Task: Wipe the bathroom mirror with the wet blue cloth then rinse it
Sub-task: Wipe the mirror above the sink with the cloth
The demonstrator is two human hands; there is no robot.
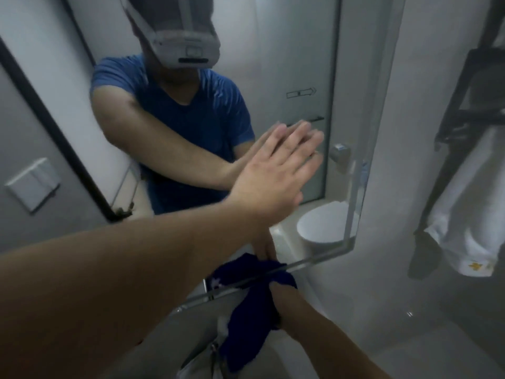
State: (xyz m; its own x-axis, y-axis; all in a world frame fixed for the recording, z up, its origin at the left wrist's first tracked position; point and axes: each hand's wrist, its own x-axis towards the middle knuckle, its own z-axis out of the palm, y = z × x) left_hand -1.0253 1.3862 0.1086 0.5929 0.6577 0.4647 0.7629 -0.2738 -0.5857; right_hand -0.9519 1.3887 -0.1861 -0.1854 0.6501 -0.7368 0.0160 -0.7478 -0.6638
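Left hand (276, 173) lies flat, fingers straight, on the mirror (300, 50). Right hand (282, 295) has its grip curled round the blue cloth (246, 324) at the mirror's bottom edge. Wiping looks underway; rinsing not yet done.

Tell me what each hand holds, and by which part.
Right hand grips the blue cloth by its bunched upper end; the rest hangs down. Left hand holds nothing, flat against the mirror.

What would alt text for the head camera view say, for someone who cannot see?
A person's left hand presses flat, fingers straight, on a frameless rectangular bathroom mirror, while the right hand grips a dark blue cloth at the mirror's lower edge. A white towel hangs from a black rack at right.
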